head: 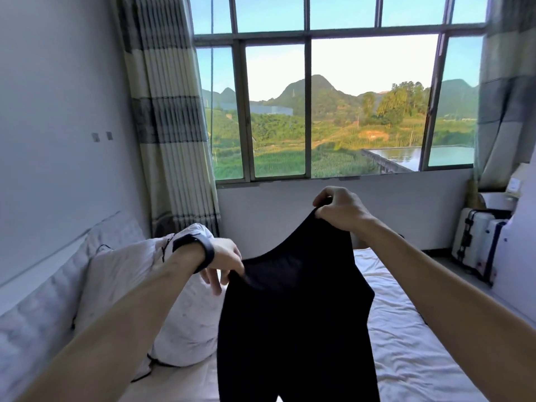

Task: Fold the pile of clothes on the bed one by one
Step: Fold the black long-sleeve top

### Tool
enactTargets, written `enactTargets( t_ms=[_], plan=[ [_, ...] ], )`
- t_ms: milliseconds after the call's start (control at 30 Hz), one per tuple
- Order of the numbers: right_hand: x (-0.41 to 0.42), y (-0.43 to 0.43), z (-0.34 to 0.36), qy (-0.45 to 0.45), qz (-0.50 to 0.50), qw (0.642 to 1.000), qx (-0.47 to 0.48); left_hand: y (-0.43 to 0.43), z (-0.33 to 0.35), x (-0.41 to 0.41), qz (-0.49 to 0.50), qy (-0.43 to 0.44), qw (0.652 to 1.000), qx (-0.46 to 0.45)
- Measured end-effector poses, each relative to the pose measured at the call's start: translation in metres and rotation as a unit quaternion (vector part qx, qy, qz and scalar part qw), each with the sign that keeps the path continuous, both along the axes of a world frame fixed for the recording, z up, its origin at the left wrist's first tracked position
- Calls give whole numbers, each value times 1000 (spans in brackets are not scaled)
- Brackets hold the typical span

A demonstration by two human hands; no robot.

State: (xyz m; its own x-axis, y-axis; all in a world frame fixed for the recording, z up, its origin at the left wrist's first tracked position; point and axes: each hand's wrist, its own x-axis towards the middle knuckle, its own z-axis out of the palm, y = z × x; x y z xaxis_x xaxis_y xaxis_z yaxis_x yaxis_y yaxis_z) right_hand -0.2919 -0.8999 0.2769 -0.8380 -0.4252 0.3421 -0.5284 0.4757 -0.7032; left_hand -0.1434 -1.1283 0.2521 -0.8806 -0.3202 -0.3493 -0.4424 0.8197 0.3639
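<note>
My right hand (339, 210) pinches one top corner of the black garment (295, 314), raised high. My left hand (224, 261) pinches the other corner lower down, its spare fingers hanging loose. The cloth hangs open between them above the bed (406, 329), its lower part running out of view. A pillow (124, 285) lies just left of it. I judge this piece is only spread out and not yet folded. I can see neither the pile nor any folded stack, so I cannot tell how much remains.
</note>
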Motion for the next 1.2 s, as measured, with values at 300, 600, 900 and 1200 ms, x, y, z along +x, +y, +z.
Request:
enactTargets(
  t_ms=[300, 600, 900, 1200],
  plan=[
    [-27, 49, -12, 41, -59, 984, 164, -72, 0, 22, 145, 189, 958, -161],
    [-6, 42, -41, -265, 66, 962, 31, -59, -24, 20, 117, 221, 888, 387],
    [-11, 57, -52, -306, 169, 937, -23, -90, -29, 50, 22, 212, 895, 391],
    [-22, 55, -109, 79, 8, 997, 24, -120, -43, 81, 32, 194, 906, 375]
  ],
)
